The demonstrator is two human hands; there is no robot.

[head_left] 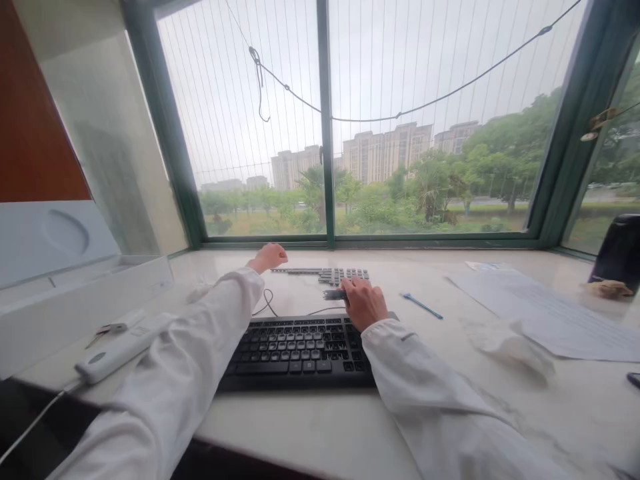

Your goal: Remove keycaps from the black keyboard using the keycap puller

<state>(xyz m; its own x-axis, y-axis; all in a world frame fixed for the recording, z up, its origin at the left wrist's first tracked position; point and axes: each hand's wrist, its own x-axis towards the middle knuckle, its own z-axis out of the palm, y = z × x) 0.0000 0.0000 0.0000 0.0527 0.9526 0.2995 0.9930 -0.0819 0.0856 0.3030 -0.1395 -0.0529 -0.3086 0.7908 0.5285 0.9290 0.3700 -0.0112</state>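
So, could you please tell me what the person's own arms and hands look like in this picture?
Both arms are covered to the wrist by long, loose white sleeves of a thin, slightly creased fabric with plain cuffs. The left hand and the right hand are bare: no gloves, and no rings, watch or markings that can be made out. No cables or straps run along the sleeves.

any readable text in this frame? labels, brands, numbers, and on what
None readable.
Black keyboard: key legends too small.
Grey keyboard behind it: legends blurred.
Printed sheet: lines of text, too small.
White box: small mark on its side, illegible.
White device: no text legible.
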